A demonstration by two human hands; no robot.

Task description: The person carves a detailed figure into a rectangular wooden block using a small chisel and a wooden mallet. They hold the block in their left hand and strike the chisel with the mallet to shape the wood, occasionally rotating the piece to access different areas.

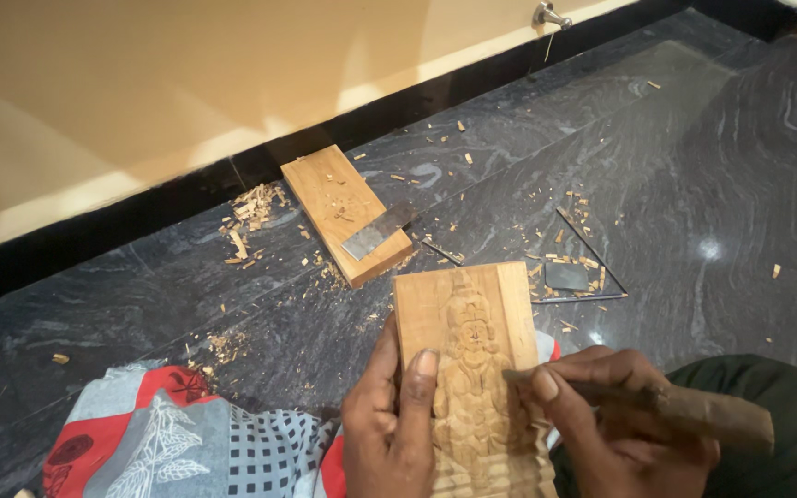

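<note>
carving of the figure panel is in hand.
the carved wooden panel (472, 369) is gripped by the left hand (389, 424); a chisel (638, 398) is clasped closed in the right hand (620, 415), and a fine, controlled cut seems needed.

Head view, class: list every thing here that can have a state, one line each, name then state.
Carved board: partly carved with a figure, tilted up, held.
Left hand: gripping the carved board's left edge.
Right hand: closed on the chisel.
Chisel: tip against the carving.
Plain block: flat on the floor, metal blade on top.
Wood chips: scattered.
</note>
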